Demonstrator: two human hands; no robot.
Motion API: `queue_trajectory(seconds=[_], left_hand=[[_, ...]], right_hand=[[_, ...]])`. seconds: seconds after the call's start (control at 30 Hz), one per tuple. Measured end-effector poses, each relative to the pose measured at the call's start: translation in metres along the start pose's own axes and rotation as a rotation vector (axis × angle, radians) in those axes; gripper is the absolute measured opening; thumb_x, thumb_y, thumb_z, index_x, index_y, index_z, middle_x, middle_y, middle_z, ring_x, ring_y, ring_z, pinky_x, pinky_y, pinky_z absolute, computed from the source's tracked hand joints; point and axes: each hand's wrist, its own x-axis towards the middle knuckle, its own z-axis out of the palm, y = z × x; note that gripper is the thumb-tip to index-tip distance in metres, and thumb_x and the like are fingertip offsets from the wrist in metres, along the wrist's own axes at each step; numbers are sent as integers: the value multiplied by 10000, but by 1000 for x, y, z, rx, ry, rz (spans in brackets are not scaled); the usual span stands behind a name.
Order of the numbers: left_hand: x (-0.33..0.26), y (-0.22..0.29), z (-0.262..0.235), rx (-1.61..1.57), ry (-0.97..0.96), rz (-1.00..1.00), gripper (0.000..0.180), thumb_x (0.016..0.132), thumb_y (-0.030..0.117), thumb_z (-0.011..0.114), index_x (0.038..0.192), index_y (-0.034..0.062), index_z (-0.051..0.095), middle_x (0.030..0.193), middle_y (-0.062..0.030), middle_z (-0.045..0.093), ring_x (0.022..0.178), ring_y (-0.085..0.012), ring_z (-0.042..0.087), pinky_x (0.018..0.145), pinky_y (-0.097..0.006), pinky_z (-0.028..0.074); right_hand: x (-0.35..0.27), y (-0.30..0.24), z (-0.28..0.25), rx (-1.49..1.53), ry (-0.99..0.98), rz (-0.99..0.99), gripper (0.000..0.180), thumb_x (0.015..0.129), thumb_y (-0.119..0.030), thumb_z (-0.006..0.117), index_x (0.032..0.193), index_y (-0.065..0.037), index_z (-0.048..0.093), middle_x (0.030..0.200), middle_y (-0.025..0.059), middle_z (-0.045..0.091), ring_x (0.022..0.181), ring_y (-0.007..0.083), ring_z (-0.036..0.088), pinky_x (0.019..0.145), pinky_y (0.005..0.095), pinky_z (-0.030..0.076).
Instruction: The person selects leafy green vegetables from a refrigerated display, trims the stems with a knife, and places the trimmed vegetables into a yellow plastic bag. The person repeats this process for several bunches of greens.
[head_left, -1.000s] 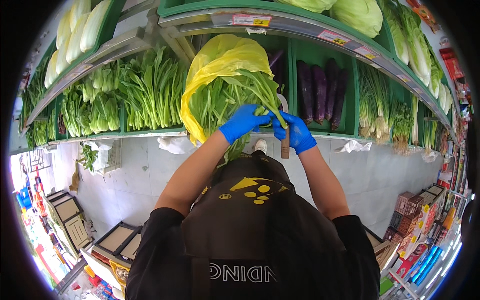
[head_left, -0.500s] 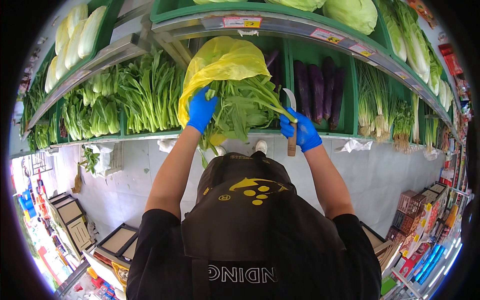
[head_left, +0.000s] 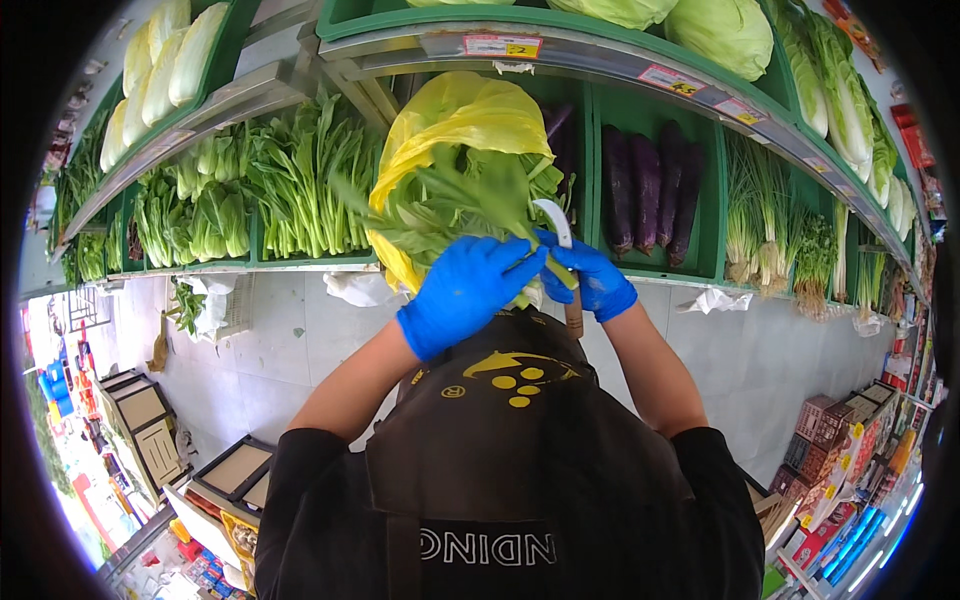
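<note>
From the head view: left hand (head_left: 468,292) closed around stems of leafy greens (head_left: 462,205) before the yellow bag (head_left: 455,115) at the shelf; right hand (head_left: 592,278) clenched on a knife (head_left: 561,240); probably light, limp, easily bruised; best gripped at the stem base.

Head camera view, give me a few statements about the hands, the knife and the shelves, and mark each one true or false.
1. Both hands wear blue gloves. True: the left hand and the right hand are both gloved in blue.
2. The right hand holds a knife. True: the knife has a curved pale blade and a brown handle.
3. The leafy greens lie in a red bag. False: the bag is yellow.
4. Purple eggplants sit in the compartment to the right of the hands. True.
5. The top shelf holds oranges. False: it holds pale green cabbages.
</note>
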Motion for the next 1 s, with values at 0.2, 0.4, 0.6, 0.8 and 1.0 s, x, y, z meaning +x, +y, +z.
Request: queue_trajectory(seconds=[0.2, 0.4, 0.6, 0.8, 1.0], left_hand=[[-1, -18, 15, -289, 39, -98, 545, 648, 19, 663, 1182, 116, 616, 1045, -82, 657, 787, -288, 603, 687, -379, 498], [-13, -41, 7, -541, 71, -376, 397, 767, 60, 673, 1159, 109, 629, 998, -106, 656, 857, -260, 623, 753, -334, 500], [-19, -84, 7, -1285, 104, -816, 293, 863, 99, 613, 1143, 16, 627, 998, -25, 655, 885, -80, 575, 801, -236, 469], [-18, -79, 2, -1423, -47, -967, 358, 880, 163, 599, 1202, 9, 584, 1063, -58, 637, 949, -102, 561, 877, -252, 446], [-20, -79, 14, -1352, -128, -922, 434, 881, 246, 646, 1234, 11, 556, 1116, -68, 604, 1012, -122, 536, 921, -261, 422]], right_hand=[[20, -2, 31, -59, 142, 62, 285, 925, -265, 572, 1083, -28, 575, 877, 82, 620, 663, 151, 603, 509, 240, 466], [33, -7, 52, -286, 136, 73, 336, 939, -294, 538, 1031, 21, 613, 748, 105, 620, 555, 155, 554, 486, 248, 437], [45, -4, 66, -1071, 448, -414, 249, 914, -117, 509, 1108, -43, 647, 741, 92, 639, 539, 159, 537, 524, 276, 456], [53, -25, 81, -1800, 272, -907, 252, 859, -110, 537, 1084, -85, 648, 813, 155, 626, 633, 313, 603, 569, 369, 490], [63, -32, 80, -2042, 248, -606, 149, 845, -168, 548, 928, -87, 642, 775, 141, 613, 679, 346, 612, 573, 425, 484]])
